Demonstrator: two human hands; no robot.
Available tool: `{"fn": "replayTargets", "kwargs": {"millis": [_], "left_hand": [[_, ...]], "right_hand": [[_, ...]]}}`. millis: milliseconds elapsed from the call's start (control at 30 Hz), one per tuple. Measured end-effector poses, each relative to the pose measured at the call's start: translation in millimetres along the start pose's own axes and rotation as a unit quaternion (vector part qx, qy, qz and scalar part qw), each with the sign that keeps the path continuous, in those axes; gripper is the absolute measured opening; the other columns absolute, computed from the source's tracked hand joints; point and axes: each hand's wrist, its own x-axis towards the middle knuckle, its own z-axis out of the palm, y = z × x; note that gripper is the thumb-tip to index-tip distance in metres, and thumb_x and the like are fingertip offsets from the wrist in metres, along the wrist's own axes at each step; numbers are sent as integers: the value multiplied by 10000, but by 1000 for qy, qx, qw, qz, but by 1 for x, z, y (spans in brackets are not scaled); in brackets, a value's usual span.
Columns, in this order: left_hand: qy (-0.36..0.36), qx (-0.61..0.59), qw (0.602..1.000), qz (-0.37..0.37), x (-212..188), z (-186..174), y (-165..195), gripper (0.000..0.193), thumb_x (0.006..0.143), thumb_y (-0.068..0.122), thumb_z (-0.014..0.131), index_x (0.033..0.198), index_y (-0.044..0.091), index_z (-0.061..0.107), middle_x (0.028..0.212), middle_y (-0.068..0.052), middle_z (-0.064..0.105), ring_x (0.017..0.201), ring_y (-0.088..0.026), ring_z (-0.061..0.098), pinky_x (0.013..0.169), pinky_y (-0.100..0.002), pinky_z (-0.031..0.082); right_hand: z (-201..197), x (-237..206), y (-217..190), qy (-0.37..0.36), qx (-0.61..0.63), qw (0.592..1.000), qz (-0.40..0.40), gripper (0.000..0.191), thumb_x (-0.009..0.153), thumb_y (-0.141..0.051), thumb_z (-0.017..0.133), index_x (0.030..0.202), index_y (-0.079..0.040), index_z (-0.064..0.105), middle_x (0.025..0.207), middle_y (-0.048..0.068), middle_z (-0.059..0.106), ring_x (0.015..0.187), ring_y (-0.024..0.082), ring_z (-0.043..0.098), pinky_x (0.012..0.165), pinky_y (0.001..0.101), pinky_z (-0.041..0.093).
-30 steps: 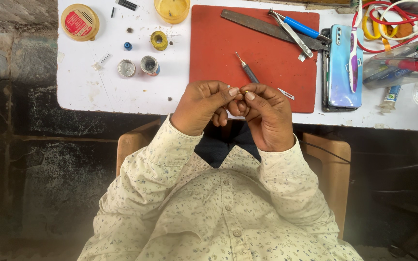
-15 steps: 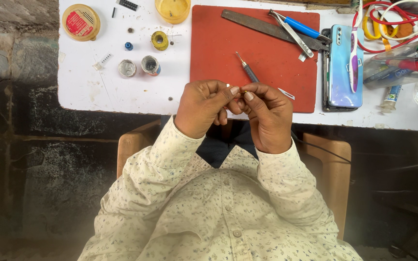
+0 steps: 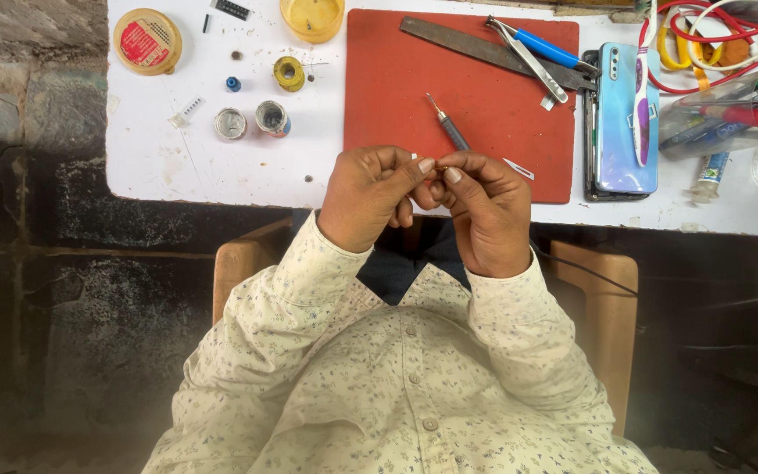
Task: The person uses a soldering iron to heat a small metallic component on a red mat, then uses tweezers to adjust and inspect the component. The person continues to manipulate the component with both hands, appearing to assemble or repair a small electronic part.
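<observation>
A dark, rough stone wall [image 3: 37, 290] and floor fill the left and lower surroundings, and against them stands a white rectangular worktable [image 3: 221, 167] running across the top of the view. On it lies a red rectangular rubber mat [image 3: 484, 132], with a long flat grey metal file [image 3: 475, 48] and blue-handled pliers [image 3: 541, 53] along its far edge and a slim grey-handled screwdriver [image 3: 449, 127] nearer the person. Just right of the mat rests a pale blue smartphone [image 3: 625, 123] with a white and purple toothbrush [image 3: 642, 105] laid on it, beside a tangle of red and white wires [image 3: 712, 35]. At the table's far left sits a round yellow tin with a red label [image 3: 146, 41]; a clear amber round dish [image 3: 311, 17] stands at the top edge, a small yellow spool [image 3: 289, 73] below it, and two small open round metal pots [image 3: 252, 120] nearer still. Over the table's near edge, the left hand [image 3: 366, 197] and right hand [image 3: 484, 211] meet, fingertips pinched together on a tiny part [image 3: 436, 167] too small to identify, held between them just above the mat's near edge.
</observation>
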Motion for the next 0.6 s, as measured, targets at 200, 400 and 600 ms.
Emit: {"fn": "replayTargets", "kwargs": {"millis": [200,400,600], "left_hand": [[-12,-5,1000,-9,2,-2,-6,258,986,225,670,856,2,683,719,-62,727,479,-59,573,418,-177,423],[-31,-24,999,-12,3,-4,-10,258,1001,232,647,871,11,673,740,-52,725,494,-61,579,434,-175,427],[-44,-45,998,-1,4,-8,-12,248,1006,222,652,868,16,670,741,-50,721,511,-64,583,447,-179,435]], "right_hand": [[-3,2,-1,-3,58,997,42,111,1035,0,643,1105,22,726,1001,126,743,879,172,696,826,300,588],[-4,3,0,8,107,990,93,118,1002,-34,635,1069,10,722,980,104,738,829,148,664,791,282,566],[1,4,3,24,86,993,80,101,1016,-45,643,1057,11,717,948,92,721,819,159,646,785,289,550]]}}
